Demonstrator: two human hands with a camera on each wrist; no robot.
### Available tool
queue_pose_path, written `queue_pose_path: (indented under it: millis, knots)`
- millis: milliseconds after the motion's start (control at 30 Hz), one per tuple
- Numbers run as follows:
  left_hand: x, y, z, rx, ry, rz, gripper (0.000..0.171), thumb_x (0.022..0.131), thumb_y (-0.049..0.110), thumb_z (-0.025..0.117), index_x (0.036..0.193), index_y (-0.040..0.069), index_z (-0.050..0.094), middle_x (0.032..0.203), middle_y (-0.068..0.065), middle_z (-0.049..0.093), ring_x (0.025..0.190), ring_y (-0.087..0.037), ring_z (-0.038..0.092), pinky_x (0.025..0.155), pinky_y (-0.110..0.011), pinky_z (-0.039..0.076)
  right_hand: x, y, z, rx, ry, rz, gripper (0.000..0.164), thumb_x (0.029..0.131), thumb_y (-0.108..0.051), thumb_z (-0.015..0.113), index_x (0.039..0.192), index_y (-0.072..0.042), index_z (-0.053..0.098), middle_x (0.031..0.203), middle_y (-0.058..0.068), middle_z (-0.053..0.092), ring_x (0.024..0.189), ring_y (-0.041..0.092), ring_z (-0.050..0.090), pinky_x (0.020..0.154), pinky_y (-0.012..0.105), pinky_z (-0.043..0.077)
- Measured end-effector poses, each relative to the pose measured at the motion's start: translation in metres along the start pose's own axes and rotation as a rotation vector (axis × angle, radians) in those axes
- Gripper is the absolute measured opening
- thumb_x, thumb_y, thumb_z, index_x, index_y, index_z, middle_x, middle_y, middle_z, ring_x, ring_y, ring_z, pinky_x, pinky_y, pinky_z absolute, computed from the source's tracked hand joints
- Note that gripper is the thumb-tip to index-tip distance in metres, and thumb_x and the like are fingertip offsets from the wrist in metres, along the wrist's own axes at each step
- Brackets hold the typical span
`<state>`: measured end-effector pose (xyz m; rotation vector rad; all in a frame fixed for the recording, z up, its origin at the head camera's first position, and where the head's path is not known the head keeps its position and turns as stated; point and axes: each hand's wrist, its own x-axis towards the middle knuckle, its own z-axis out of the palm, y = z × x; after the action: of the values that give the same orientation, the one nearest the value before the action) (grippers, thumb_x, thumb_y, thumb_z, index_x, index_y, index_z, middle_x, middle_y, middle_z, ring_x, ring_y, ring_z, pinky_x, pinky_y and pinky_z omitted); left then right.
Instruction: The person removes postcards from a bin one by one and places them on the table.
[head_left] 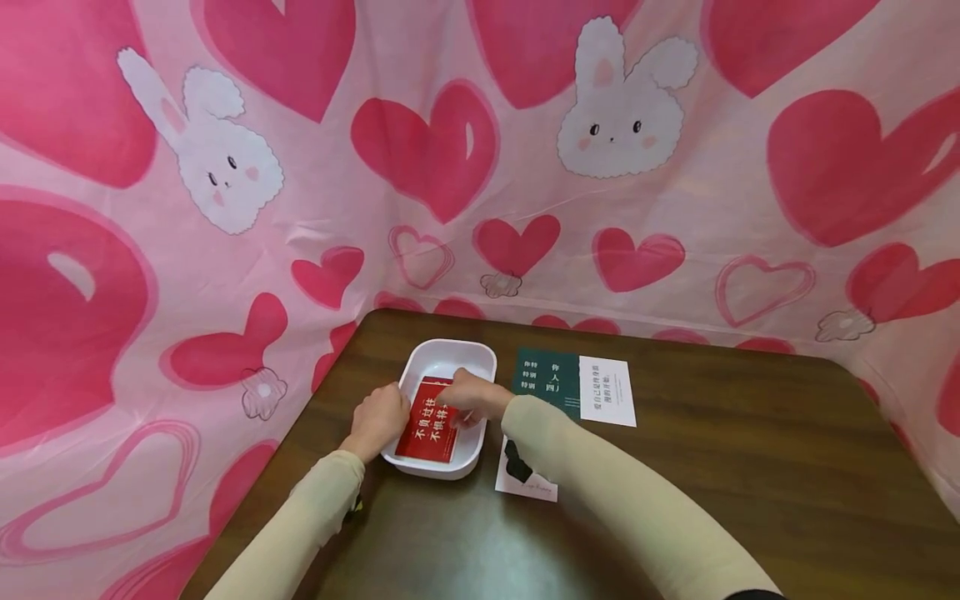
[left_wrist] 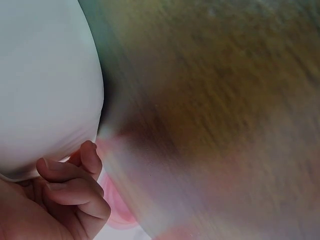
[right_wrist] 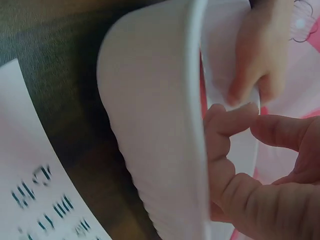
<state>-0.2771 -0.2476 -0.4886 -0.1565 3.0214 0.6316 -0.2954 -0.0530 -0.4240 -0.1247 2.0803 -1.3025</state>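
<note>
A white plastic basin (head_left: 431,473) stands on the table, and a red card (head_left: 427,442) with pale lettering lies inside it. My left hand (head_left: 381,421) holds the basin's left wall, its fingers curled beneath the rim in the left wrist view. Over the basin's right side is my right hand (head_left: 474,396), overlapping the upper right of the card in the head view. Its fingers are loosely bent, with thumb and forefinger tips close together and nothing visible between them in the right wrist view. Another red edge (head_left: 429,380) shows behind the card's top.
Right of the basin, a dark green card (head_left: 547,379) and a white card (head_left: 609,392) lie side by side. A pale card (head_left: 528,490) nearer me is partly covered by my right forearm. Heart-patterned cloth (head_left: 450,275) hangs behind the brown wooden table (head_left: 712,450).
</note>
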Motion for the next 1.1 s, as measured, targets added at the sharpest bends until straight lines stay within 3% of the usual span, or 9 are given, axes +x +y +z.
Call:
queue_pose_path:
  millis: [300,433,600,767,967,1100]
  knots:
    - [-0.001,0.0,0.0,-0.011,-0.002,0.011,0.03,0.101,0.02,0.066,0.114,-0.007,0.064,0.089,-0.015,0.066,0.075,-0.027,0.066,0.073,-0.049,0.062,0.007,0.007,0.012,0.165,0.049,0.024,0.057,0.095,-0.011,0.07,0.135,0.005,0.032,0.122,0.026,0.055,0.066,0.019,0.059,0.056,0.026,0.054]
    - [-0.001,0.0,-0.001,-0.01,-0.005,0.01,0.028,0.102,0.019,0.065,0.113,-0.007,0.064,0.087,-0.014,0.065,0.074,-0.026,0.065,0.072,-0.048,0.062,0.01,0.007,0.017,0.314,0.071,0.039,0.064,0.095,-0.007,0.067,0.141,0.006,0.025,0.121,0.025,0.055,0.061,0.017,0.056,0.055,0.023,0.053]
    - [-0.001,-0.001,-0.001,-0.006,-0.008,0.011,0.026,0.102,0.019,0.065,0.11,-0.006,0.064,0.083,-0.013,0.064,0.071,-0.026,0.065,0.068,-0.047,0.062,0.011,0.007,0.022,0.404,0.125,0.046,0.066,0.096,-0.008,0.067,0.143,0.005,0.023,0.11,0.02,0.056,0.058,0.015,0.055,0.054,0.021,0.052]
    - [-0.001,-0.001,-0.001,0.019,0.008,0.023,0.023,0.102,0.018,0.063,0.104,-0.005,0.064,0.079,-0.012,0.062,0.069,-0.027,0.065,0.065,-0.047,0.061,0.008,0.007,0.029,0.36,0.189,0.009,0.061,0.095,-0.007,0.068,0.14,0.006,0.029,0.101,0.014,0.051,0.059,0.015,0.055,0.056,0.023,0.053]
    - [-0.001,0.0,-0.001,0.018,0.013,0.026,0.023,0.102,0.018,0.063,0.102,-0.004,0.064,0.079,-0.012,0.062,0.07,-0.027,0.064,0.067,-0.049,0.061,-0.001,0.001,0.031,0.181,0.291,0.008,0.078,0.09,-0.012,0.071,0.151,0.006,0.027,0.116,0.019,0.05,0.084,0.026,0.061,0.073,0.035,0.061]
    - [-0.001,0.0,-0.001,0.003,0.007,0.021,0.024,0.101,0.019,0.064,0.105,-0.005,0.063,0.079,-0.011,0.062,0.069,-0.026,0.064,0.068,-0.047,0.062,-0.001,0.002,0.029,0.111,0.337,0.01,0.083,0.088,-0.011,0.072,0.154,0.006,0.025,0.119,0.022,0.049,0.092,0.029,0.058,0.073,0.038,0.061]
